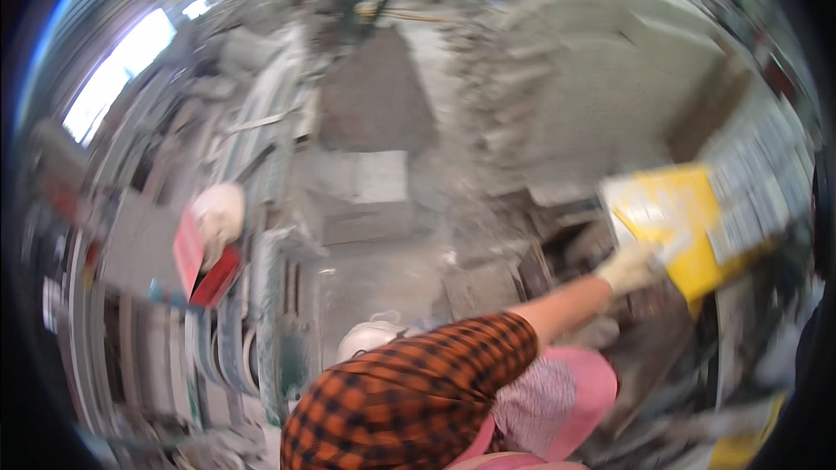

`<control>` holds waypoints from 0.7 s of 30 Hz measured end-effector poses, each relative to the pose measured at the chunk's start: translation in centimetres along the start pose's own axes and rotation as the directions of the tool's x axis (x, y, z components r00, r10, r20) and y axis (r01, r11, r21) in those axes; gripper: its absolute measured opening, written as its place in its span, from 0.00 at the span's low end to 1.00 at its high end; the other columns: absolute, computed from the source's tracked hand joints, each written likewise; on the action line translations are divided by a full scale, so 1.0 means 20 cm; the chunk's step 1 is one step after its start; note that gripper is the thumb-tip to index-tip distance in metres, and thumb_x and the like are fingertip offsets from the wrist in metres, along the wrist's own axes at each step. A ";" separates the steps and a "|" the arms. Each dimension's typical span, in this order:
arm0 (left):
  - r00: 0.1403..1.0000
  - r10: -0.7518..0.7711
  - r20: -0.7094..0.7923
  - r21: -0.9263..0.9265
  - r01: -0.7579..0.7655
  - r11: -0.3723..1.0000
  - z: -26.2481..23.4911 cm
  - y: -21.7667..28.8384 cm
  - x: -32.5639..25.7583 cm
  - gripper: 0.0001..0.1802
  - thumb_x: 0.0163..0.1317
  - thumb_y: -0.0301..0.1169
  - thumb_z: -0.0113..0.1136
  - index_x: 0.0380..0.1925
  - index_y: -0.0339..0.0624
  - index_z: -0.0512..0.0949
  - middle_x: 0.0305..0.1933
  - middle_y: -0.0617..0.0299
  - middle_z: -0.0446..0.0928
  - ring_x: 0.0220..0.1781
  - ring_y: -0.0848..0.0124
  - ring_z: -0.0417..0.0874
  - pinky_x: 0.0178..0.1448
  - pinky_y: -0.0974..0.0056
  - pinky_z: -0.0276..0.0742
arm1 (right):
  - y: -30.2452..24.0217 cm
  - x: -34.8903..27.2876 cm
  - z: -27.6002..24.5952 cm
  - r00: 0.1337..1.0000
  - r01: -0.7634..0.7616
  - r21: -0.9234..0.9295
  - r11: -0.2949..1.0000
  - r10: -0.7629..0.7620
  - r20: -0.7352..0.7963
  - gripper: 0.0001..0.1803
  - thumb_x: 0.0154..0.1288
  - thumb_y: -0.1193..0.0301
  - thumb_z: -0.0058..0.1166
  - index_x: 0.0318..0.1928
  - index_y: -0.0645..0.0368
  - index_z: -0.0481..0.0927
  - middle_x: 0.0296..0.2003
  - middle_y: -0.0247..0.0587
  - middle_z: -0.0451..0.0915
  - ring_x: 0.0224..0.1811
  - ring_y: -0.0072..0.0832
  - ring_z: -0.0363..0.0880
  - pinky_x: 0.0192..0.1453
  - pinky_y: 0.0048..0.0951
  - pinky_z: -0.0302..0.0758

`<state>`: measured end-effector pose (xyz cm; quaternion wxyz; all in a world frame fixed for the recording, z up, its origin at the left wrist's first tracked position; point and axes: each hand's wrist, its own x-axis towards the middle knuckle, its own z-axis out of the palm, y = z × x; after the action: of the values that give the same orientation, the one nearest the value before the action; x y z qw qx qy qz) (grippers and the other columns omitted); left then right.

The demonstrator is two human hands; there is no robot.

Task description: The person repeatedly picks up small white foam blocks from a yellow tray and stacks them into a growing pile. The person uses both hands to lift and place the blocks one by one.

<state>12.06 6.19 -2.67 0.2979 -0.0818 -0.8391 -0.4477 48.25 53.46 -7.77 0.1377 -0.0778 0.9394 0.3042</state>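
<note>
Dusty, cluttered workshop, grey floor (pixel 374 292), bright windows (pixel 126 70) at far left; view motion-blurred throughout. Left hand (pixel 631 268), in a pale glove, reaches across to the right and touches the lower left part of a yellow-and-white flat-sided package (pixel 697 235). Fingers smeared: cannot tell whether they pinch it or merely press. Package lies just beyond the hand, tilted; yellow face streaked with white, pale printed panel toward its right. Orange-and-black plaid sleeve (pixel 409 374) and bare forearm cover part of the dark brown debris (pixel 566 239) beneath. Pink-and-white fabric piece (pixel 549 405) below the forearm; right hand not identifiable with certainty. Large pale grey block (pixel 610 96) behind. Well apart, at left: red open box (pixel 215 278) with a whitish rounded object (pixel 219 209) against it.
</note>
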 end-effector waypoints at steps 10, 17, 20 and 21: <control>0.838 -0.111 0.535 -0.328 0.327 0.886 0.10 -0.04 0.04 0.32 0.68 0.50 0.63 0.59 0.32 0.79 0.51 0.46 0.84 0.52 0.56 0.85 0.56 0.55 0.79 | -0.21 -0.02 -0.16 0.645 -0.346 0.480 0.806 0.576 -0.503 0.10 0.59 0.65 0.58 0.38 0.57 0.84 0.40 0.45 0.85 0.52 0.44 0.81 0.61 0.42 0.75; 0.890 -0.123 0.439 -0.002 0.138 0.990 0.19 -0.31 0.12 0.35 0.70 0.52 0.61 0.57 0.26 0.79 0.50 0.44 0.84 0.48 0.58 0.85 0.55 0.56 0.77 | -0.31 -0.64 -0.44 0.561 -0.667 0.599 0.444 0.828 0.012 0.38 0.62 0.57 0.66 0.70 0.58 0.71 0.71 0.51 0.70 0.78 0.46 0.61 0.80 0.49 0.57; 0.889 -0.090 0.449 -0.120 0.160 0.980 0.19 -0.28 0.09 0.34 0.70 0.51 0.61 0.58 0.26 0.78 0.52 0.45 0.84 0.51 0.60 0.84 0.57 0.57 0.77 | -0.38 -0.67 -0.36 0.610 -0.682 0.566 0.464 0.788 0.089 0.45 0.58 0.56 0.69 0.73 0.56 0.67 0.73 0.47 0.66 0.78 0.41 0.59 0.76 0.45 0.60; 0.894 -0.063 0.444 -0.159 0.148 0.976 0.18 -0.27 0.09 0.34 0.71 0.50 0.61 0.58 0.26 0.78 0.53 0.46 0.84 0.52 0.60 0.84 0.58 0.57 0.76 | -0.39 -0.62 -0.33 0.574 -0.698 0.545 0.465 0.818 0.037 0.44 0.58 0.57 0.69 0.73 0.56 0.67 0.74 0.46 0.66 0.79 0.40 0.59 0.77 0.46 0.59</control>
<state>6.92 5.65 -6.92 0.0683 -0.1620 -0.8415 -0.5108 60.55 44.04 -3.18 -0.1075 0.3547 0.9264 0.0659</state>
